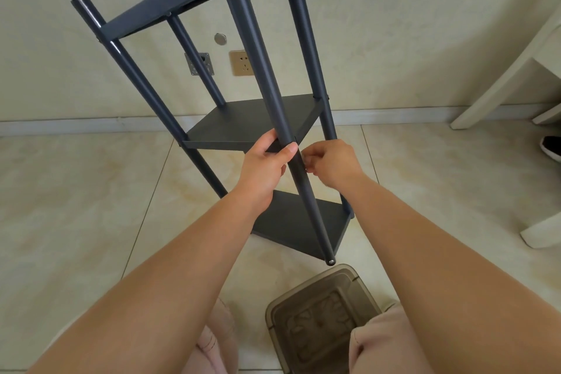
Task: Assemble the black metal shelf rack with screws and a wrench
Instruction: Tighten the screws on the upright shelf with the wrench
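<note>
The left hand [267,161] is wrapped round the near pole [258,70] of the black shelf rack [252,124] at the middle shelf; the right hand [331,162] has its fingers curled at the joint, perhaps pinching a screw. The rack stands on the tiled floor [76,191] near a brown plastic box [321,319]

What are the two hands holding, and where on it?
The left hand grips the rack's front pole at the middle shelf. The right hand pinches something there, too small to tell.
</note>
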